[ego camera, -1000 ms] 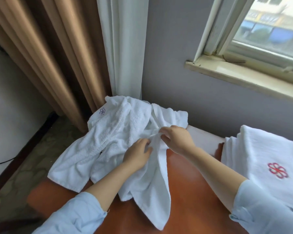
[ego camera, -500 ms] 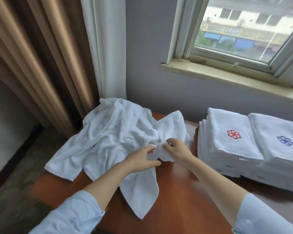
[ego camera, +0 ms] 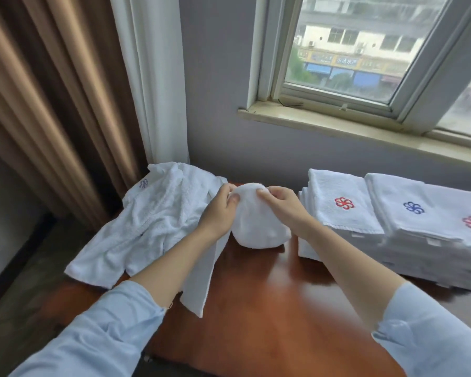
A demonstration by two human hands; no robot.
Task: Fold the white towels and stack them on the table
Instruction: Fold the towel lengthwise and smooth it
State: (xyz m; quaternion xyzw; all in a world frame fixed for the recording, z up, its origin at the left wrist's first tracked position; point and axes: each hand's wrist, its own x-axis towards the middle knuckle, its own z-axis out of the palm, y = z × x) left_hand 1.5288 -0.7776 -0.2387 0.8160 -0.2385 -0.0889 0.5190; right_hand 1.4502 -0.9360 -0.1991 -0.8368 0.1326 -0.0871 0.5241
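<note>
A small white towel (ego camera: 256, 224) hangs bunched above the brown table (ego camera: 269, 308), lifted at its top edge. My left hand (ego camera: 218, 213) pinches its top left part and my right hand (ego camera: 280, 205) pinches its top right part. To the left lies a loose heap of white towels (ego camera: 152, 221) with a small blue flower mark, one strip drooping toward the table's front. On the right stand two stacks of folded white towels (ego camera: 346, 213), with red and blue flower marks on top.
Brown and white curtains (ego camera: 79, 104) hang at the back left, close to the heap. A grey wall and a window sill (ego camera: 351, 129) run behind the table. The floor lies beyond the table's left edge.
Both hands have pulled one towel out of the heap and raised it over the table's middle. The view has swung right, bringing the folded stacks fully into sight.
</note>
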